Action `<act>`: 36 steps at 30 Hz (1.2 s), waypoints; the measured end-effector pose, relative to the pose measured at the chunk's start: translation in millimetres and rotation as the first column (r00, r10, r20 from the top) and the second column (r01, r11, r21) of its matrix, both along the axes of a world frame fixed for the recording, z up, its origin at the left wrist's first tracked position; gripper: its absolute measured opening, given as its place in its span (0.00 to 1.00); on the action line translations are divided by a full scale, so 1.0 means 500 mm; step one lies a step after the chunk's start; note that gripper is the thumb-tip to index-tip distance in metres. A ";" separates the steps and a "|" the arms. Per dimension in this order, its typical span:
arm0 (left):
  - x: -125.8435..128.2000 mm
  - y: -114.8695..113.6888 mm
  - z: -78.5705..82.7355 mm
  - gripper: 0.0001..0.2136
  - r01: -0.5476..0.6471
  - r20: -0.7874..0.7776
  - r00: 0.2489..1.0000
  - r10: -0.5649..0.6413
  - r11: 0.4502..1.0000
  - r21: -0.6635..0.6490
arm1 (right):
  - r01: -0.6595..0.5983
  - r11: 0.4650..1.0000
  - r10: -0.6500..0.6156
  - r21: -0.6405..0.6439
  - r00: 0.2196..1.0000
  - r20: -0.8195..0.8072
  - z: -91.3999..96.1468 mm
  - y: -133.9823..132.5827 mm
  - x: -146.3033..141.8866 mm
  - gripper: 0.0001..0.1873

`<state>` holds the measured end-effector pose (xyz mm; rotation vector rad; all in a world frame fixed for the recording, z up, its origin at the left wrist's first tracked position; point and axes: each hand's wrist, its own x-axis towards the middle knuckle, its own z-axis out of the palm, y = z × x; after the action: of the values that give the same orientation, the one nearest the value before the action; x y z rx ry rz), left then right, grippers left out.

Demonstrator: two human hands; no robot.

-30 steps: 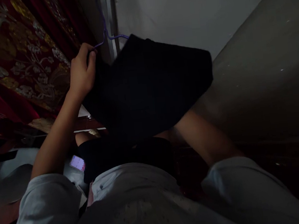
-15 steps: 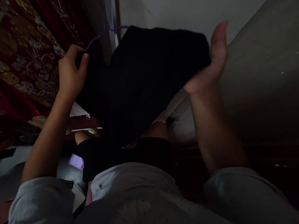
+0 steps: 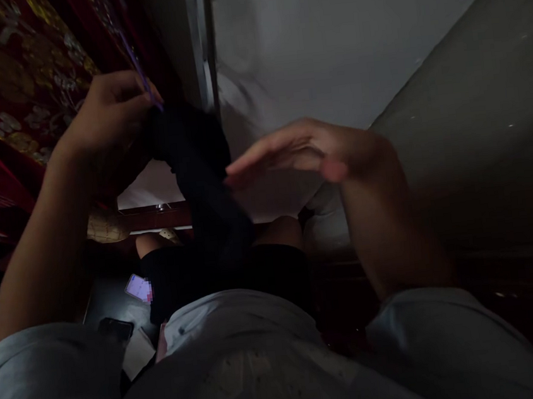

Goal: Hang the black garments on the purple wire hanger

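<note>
A black garment (image 3: 207,174) hangs narrow and bunched in front of my lap, its lower part smeared by motion. My left hand (image 3: 116,107) pinches its upper end, where a thin purple hanger (image 3: 133,55) runs up past the fingertips. Whether the fingers close on the cloth, the hanger or both is hard to see in the dark. Just right of the garment is my right hand (image 3: 299,148), blurred, its fingers stretched toward the cloth and its thumb apart. It holds nothing, and its fingertips are close to the garment's edge.
Red cloth with gold and silver patterns (image 3: 1,75) fills the left. A lit phone (image 3: 138,288), a dark phone-like object (image 3: 117,329) and a pale paper-like item (image 3: 138,352) lie low on the left. A metal strip (image 3: 203,54) edges the pale surface (image 3: 302,43) ahead.
The garment, spread wide between both hands before, has swung narrow and hangs from my left hand. My right hand has left its far edge and moved inward. The hanger has turned.
</note>
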<state>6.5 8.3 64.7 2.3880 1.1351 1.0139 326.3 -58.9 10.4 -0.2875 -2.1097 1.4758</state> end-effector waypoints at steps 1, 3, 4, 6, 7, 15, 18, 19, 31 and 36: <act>-0.005 -0.019 0.003 0.15 0.090 -0.008 0.996 -0.091 0.992 -0.086 | 0.015 1.000 -0.015 -0.014 1.000 0.019 -0.007 0.005 0.000 0.40; -0.009 -0.052 0.006 0.17 0.231 -0.016 0.971 -0.239 0.952 -0.200 | 0.229 0.972 -0.230 0.053 0.973 0.009 -0.033 0.023 -0.010 0.30; -0.008 -0.066 0.006 0.19 0.262 -0.044 0.960 -0.277 0.941 -0.213 | 0.356 0.925 -0.358 0.129 0.934 -0.008 -0.053 0.036 -0.021 0.28; 0.000 -0.090 0.006 0.21 0.300 -0.119 0.935 -0.334 0.925 -0.235 | 0.517 0.793 -0.542 0.322 0.840 -0.013 -0.103 0.063 -0.049 0.34; 0.007 -0.101 0.006 0.22 0.317 -0.139 0.924 -0.356 0.917 -0.244 | 0.542 0.727 -0.597 0.421 0.802 -0.001 -0.130 0.076 -0.065 0.40; 0.054 -0.150 0.038 0.16 0.366 -0.036 0.908 -0.418 0.832 -0.416 | 0.564 0.333 -0.749 0.756 0.645 -0.151 -0.250 0.123 -0.160 0.52; 0.055 -0.145 0.049 0.13 0.378 -0.053 0.900 -0.433 0.834 -0.401 | 0.538 0.278 -0.692 0.796 0.687 -0.223 -0.237 0.136 -0.151 0.49; 0.053 -0.142 0.049 0.13 0.404 -0.074 0.885 -0.459 0.839 -0.365 | 0.522 0.276 -0.671 0.807 0.706 -0.227 -0.231 0.141 -0.142 0.48; -0.037 -0.082 0.001 0.15 0.104 0.288 0.958 -0.004 0.938 -0.331 | 0.724 -0.057 -0.970 0.687 0.123 -0.210 -0.164 0.124 0.036 0.41; -0.063 -0.069 -0.047 0.25 -0.105 0.027 0.994 0.102 0.974 0.201 | 0.817 -0.048 -0.960 0.575 0.122 -0.253 -0.124 0.123 0.060 0.34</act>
<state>-24.8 -26.5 41.1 2.4909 1.2142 1.2357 356.2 2.5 -51.8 -1.3659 -1.6199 -0.1504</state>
